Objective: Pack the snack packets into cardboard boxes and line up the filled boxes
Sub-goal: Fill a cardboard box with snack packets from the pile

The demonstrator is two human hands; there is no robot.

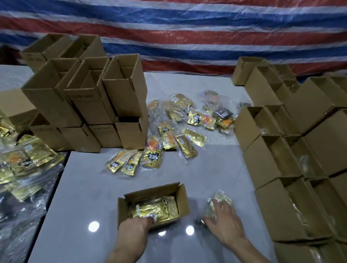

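Observation:
An open cardboard box [182, 198] lies on the grey table [74, 200] in front of me, with gold snack packets [153, 209] inside. My left hand [134, 228] reaches into its near end and its fingertips pinch a packet's clear edge. To the right of the box, my right hand [223, 218] rests with spread fingers on a gold packet [219, 199] lying on the table. More loose gold packets [168, 135] are scattered across the middle of the table.
Empty open boxes [88, 100] are stacked at the back left. Rows of filled boxes [294, 164] line the right side. A heap of bagged gold packets [12, 163] lies at the left. A striped tarp [181, 28] hangs behind.

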